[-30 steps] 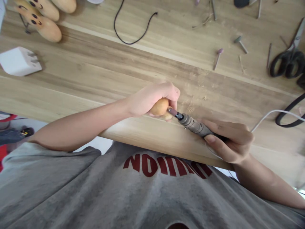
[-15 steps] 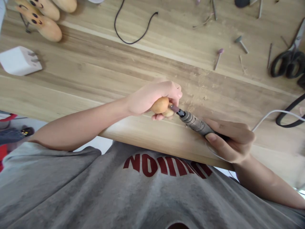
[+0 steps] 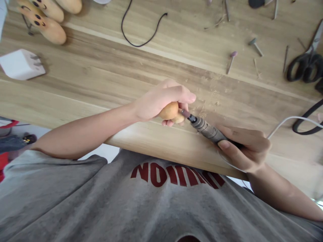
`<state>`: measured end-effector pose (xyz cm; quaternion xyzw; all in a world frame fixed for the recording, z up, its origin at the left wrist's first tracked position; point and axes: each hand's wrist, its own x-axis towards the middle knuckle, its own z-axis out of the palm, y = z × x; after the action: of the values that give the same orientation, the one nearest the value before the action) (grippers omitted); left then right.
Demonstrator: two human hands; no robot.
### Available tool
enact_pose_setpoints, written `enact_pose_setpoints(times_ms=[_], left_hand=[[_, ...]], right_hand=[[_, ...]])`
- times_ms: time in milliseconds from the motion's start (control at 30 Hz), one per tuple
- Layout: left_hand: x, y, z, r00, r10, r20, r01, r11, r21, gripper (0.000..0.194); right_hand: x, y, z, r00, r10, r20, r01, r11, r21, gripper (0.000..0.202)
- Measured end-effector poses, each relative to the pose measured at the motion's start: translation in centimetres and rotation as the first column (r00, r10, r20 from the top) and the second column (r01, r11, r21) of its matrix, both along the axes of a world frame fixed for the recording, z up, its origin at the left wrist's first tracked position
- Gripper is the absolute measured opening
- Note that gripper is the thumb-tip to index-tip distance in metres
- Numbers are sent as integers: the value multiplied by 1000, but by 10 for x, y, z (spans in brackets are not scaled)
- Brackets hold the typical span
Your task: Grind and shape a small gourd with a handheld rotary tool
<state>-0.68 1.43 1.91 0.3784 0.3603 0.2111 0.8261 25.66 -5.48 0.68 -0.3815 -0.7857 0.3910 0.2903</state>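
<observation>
My left hand (image 3: 171,95) is wrapped round a small tan gourd (image 3: 169,110), whose round bulb shows beneath the fingers; the rest is partly covered. In my right hand (image 3: 248,148) is a rotary tool (image 3: 208,130) with a grey metal body, its rear hidden by the palm. A reddish-brown grinding bit (image 3: 185,113) sits in its tip and meets the gourd near the narrow part between its bulbs. Whether the bit presses or only hovers there is hard to tell. A thin white cord (image 3: 285,120) runs by the right hand.
Gourds with painted faces (image 3: 51,29) lie at the far left, above a white plug adapter (image 3: 21,64). A black cord (image 3: 141,44) curls at the back. Loose bits (image 3: 256,47), scissors (image 3: 304,65) and shavings (image 3: 214,95) lie on the wooden table (image 3: 88,84).
The fingers of my left hand have shifted slightly on the gourd, with the index finger now stretched further right. The rotary tool and right hand have barely moved.
</observation>
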Motion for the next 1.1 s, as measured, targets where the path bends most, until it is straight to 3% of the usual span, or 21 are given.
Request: enact_pose_setpoints(times_ms=[433,733,1100], left_hand=[[1,-1,1,1000,15,-10,-15,1000,15,30],[2,0,-1,999,35,15,-34,999,-30,28],[2,2,0,997,-27,-74,23,998,-52,58]], right_hand=[[-1,1,0,1000,19,-1,-19,1000,1,43],[2,1,1,995,-100,-12,98,992,-80,27],[-1,0,2,998,-40,56,43,998,-42,33]])
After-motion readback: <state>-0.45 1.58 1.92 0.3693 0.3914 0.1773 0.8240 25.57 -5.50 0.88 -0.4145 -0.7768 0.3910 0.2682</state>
